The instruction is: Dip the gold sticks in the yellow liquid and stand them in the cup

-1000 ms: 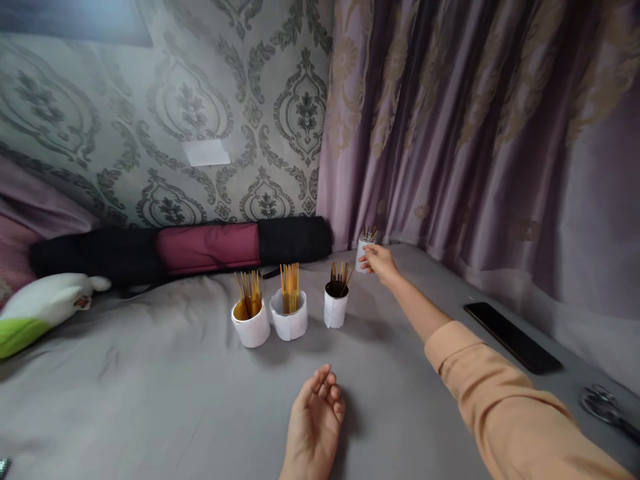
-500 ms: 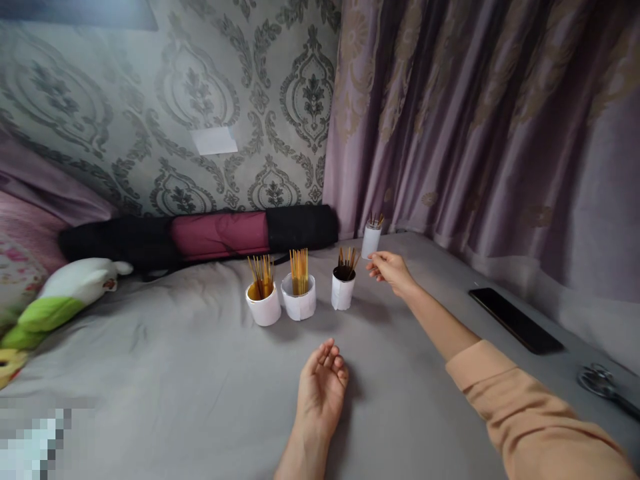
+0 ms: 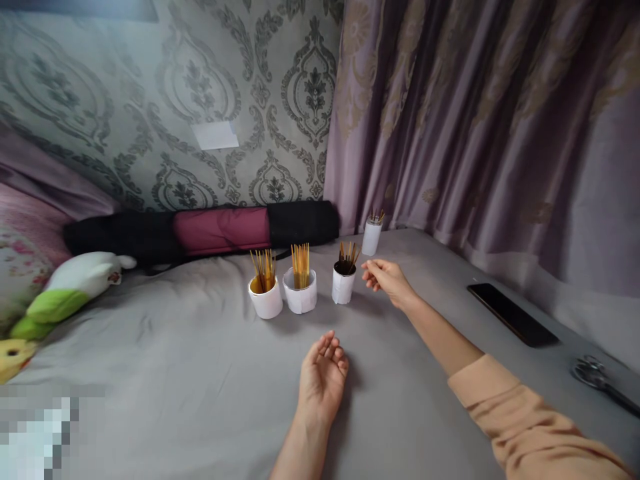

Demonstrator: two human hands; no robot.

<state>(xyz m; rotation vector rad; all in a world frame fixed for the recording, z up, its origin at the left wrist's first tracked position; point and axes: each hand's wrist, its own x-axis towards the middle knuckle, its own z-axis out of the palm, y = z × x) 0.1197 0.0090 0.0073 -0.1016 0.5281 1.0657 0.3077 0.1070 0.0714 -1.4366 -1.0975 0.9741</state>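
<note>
Three white paper-wrapped cups of thin sticks stand in a row on the grey sheet: a left cup, a middle cup and a right cup. A fourth, taller white cup with a few sticks stands farther back by the curtain. My right hand hovers just right of the right cup, fingers loosely curled, and I see nothing in it. My left hand rests palm-up on the sheet in front of the cups, fingers relaxed and empty.
A black and maroon rolled bag lies along the wall. A green and white plush toy sits at the left. A black phone and scissors lie at the right, below the purple curtain.
My right hand let go of the tall back cup and drew back toward me, ending beside the right cup of the row. My left hand stayed put.
</note>
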